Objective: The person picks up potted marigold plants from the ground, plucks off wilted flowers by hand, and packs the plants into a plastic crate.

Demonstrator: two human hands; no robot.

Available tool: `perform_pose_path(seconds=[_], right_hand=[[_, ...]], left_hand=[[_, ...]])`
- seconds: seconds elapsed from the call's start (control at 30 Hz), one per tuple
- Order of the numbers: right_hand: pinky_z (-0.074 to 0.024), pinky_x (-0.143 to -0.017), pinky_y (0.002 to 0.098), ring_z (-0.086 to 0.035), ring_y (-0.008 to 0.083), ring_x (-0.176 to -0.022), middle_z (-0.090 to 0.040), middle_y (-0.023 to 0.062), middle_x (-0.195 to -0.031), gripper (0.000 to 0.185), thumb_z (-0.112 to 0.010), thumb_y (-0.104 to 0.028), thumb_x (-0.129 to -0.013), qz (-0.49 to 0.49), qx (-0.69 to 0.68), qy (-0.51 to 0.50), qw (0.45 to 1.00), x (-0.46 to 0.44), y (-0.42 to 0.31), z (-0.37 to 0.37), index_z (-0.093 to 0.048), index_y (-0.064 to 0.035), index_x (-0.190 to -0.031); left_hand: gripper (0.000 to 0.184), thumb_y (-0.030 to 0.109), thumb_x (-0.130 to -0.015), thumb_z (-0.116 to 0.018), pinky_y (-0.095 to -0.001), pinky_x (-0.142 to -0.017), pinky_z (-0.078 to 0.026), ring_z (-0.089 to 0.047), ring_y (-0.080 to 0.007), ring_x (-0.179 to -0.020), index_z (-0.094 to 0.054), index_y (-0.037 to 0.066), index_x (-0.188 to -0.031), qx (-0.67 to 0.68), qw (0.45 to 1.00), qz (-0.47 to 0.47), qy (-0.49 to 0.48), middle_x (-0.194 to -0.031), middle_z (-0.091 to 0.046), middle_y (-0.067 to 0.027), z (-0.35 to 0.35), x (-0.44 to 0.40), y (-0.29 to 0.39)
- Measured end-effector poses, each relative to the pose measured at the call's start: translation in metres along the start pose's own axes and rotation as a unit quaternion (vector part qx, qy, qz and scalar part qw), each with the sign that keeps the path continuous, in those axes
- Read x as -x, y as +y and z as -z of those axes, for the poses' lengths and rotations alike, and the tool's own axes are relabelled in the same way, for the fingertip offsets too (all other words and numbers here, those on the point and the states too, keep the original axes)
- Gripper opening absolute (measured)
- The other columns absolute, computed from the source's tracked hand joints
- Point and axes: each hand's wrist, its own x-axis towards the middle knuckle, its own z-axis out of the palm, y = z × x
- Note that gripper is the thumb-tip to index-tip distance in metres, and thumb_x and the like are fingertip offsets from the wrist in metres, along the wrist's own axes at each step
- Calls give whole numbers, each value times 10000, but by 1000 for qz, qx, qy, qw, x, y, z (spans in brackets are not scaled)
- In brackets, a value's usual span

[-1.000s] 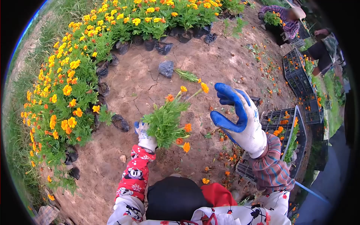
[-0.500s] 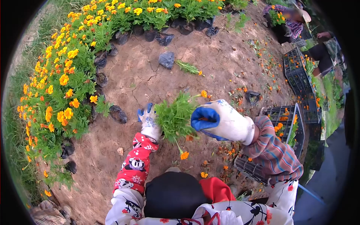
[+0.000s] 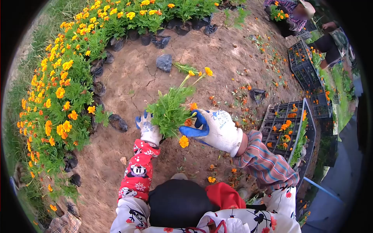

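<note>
My left hand (image 3: 149, 130), in a white and blue work glove, is closed around a leafy marigold plant (image 3: 171, 110). The plant's leaves hide part of the grip and the plant's base. Several orange and yellow blooms stick out of it on long stems. Close to its right side is my right hand (image 3: 217, 130), in a similar glove. The thumb and fingers are curved and apart, next to a stem tip and an orange bloom. Beyond the plant, a black plastic plant bag (image 3: 164, 62) lies on the soil beside a cut green sprig (image 3: 182, 67).
Bagged marigolds (image 3: 58, 116) in flower curve along the left and far side. A black plastic crate (image 3: 281, 130) with blooms stands at my right, more crates (image 3: 305, 64) behind it. Two people (image 3: 293, 17) are at the upper right. Fallen petals (image 3: 244, 97) litter the soil.
My right hand has moved left, closer to the plant, and its curled fingers have opened. The plant has turned, with blooms now showing above and below. The view has shifted slightly.
</note>
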Motion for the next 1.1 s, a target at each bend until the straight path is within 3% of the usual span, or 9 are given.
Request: perform_pose_path(seconds=[0.2,0.4,0.47,0.5,0.53,0.7,0.83,0.97,1.1], right_hand=[[-474,-588,441,-615,316,-643,-611,129,-643,287,-590,-357,-812,-14,-9,-38,999,-12,5,-18,-602,-74,-770],[-457,-528,355,-575,227,-536,-583,91,-570,217,-652,-237,-735,-49,-407,-101,906,11,8,8,-609,-25,-725],[-469,-596,363,-606,237,-653,-621,110,-691,196,-663,-198,-718,-29,-306,-29,951,22,12,23,-608,-22,-784],[-471,-705,387,-604,264,-839,-617,157,-929,318,-681,-212,-702,14,-241,12,970,26,28,4,-591,-31,-946],[-434,-841,432,-520,329,-1059,-508,194,-1184,572,-699,-255,-677,-3,-150,-11,989,32,33,-5,-501,-41,-1169],[-288,-1004,530,-325,387,-1261,-345,214,-1357,934,-721,-371,-586,-10,-28,111,993,35,43,-62,-317,-29,-1356],[-294,-1012,513,-331,391,-1264,-350,215,-1364,936,-710,-361,-591,-24,-33,109,993,30,37,-42,-295,-36,-1363],[-444,-860,427,-537,343,-1050,-503,178,-1183,914,-705,-317,-618,-48,-167,99,980,40,49,-16,-273,-63,-1383],[-451,-834,408,-558,325,-1006,-550,163,-1104,871,-687,-316,-654,-23,-193,178,965,62,70,13,-281,-64,-1382]], left_hand=[[612,356,-699,-631,-555,-977,-245,-372,-276,-1222,-484,201,-1273,-32,999,18,-3,-1308,-444,-70,-5,0,0],[540,405,-826,-534,-474,-958,-322,-432,-240,-1172,-452,150,-1295,16,998,-68,5,-1309,-462,-47,-39,-21,-22],[540,411,-846,-507,-458,-960,-329,-436,-234,-1170,-426,145,-1310,82,995,-51,0,-1304,-459,-53,-33,-28,-18],[541,413,-856,-494,-450,-962,-333,-438,-231,-1169,-413,142,-1317,160,987,-28,-7,-1301,-458,-56,-34,-30,-16],[541,416,-866,-481,-442,-963,-337,-439,-229,-1168,-400,139,-1324,260,966,3,-15,-1298,-457,-59,-31,-30,-12],[543,429,-916,-416,-403,-970,-355,-448,-215,-1163,-334,126,-1359,704,681,127,-155,-1285,-451,-74,29,-10,43],[543,446,-975,-298,-369,-999,-352,-425,-220,-1199,-281,85,-1381,753,569,-49,-326,-1331,-397,-89,124,8,122],[524,412,-981,-310,-363,-1006,-346,-417,-215,-1208,-295,74,-1382,710,598,-84,-363,-1355,-379,-95,156,-2,149],[492,364,-987,-323,-352,-1006,-348,-427,-201,-1199,-316,53,-1369,647,652,-131,-374,-1347,-391,-91,179,-7,181]])
